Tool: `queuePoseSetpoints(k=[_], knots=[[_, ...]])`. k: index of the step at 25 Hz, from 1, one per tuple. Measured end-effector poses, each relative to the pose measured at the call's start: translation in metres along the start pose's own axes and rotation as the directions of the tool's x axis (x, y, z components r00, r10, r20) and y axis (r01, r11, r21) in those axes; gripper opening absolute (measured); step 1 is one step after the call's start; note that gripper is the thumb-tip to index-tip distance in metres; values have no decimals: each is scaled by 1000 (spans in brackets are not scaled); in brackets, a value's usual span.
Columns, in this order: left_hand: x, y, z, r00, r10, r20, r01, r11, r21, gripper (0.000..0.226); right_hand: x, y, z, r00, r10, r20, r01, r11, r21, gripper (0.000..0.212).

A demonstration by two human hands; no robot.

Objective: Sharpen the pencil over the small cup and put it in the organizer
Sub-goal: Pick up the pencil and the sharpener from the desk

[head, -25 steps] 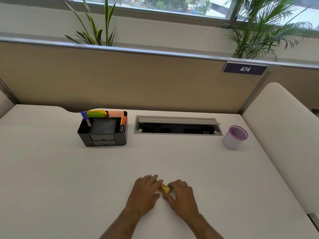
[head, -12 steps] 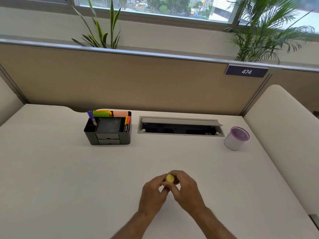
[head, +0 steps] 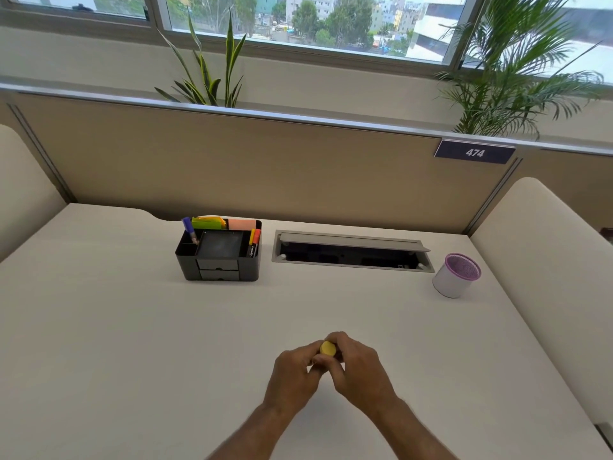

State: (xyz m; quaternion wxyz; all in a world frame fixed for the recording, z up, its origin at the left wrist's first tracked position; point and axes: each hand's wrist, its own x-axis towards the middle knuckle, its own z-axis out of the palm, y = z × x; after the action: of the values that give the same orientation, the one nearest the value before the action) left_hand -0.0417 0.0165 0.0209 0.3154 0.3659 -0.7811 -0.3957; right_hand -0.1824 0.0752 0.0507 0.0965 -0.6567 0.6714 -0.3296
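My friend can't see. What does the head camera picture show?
Two hands, left hand and right hand, pinch a small yellow object together above a white desk. Farther back stand a black organizer with markers and, to the right, a small white cup with a purple rim.

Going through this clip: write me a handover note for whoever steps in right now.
Left hand and right hand: both pinch a small yellow object, probably the sharpener, above the desk's near centre.
Pencil: not visible, perhaps hidden in the hands.
Small cup: far right, well away from the hands.
Organizer: far left of centre.
Done: the yellow object picked up.
Left: sharpen over cup, put pencil in organizer.
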Motion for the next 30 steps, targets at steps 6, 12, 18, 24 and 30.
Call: queuePoseSetpoints(k=[6, 12, 18, 24, 30], knots=[[0, -3, -1, 999, 34, 25, -35, 999, 20, 27, -2, -2, -4, 1000, 15, 27, -14, 999, -30, 28], [0, -6, -6, 999, 53, -5, -53, 998, 26, 32, 6, -8, -7, 995, 55, 80, -55, 998, 5, 45], [5, -9, -8, 999, -5, -51, 1, 997, -76, 22, 7, -15, -9, 967, 178, -183, -127, 957, 259, 39], [5, -19, -9, 986, -114, -122, 105, 991, -84, 26, 0, -5, -2, 842, 533, -81, -338, 638, 692, 31], [4, -28, -13, 972, -192, -136, 179, 979, -100, 25, -13, 13, 16, 763, 646, 34, -543, 611, 576, 22]])
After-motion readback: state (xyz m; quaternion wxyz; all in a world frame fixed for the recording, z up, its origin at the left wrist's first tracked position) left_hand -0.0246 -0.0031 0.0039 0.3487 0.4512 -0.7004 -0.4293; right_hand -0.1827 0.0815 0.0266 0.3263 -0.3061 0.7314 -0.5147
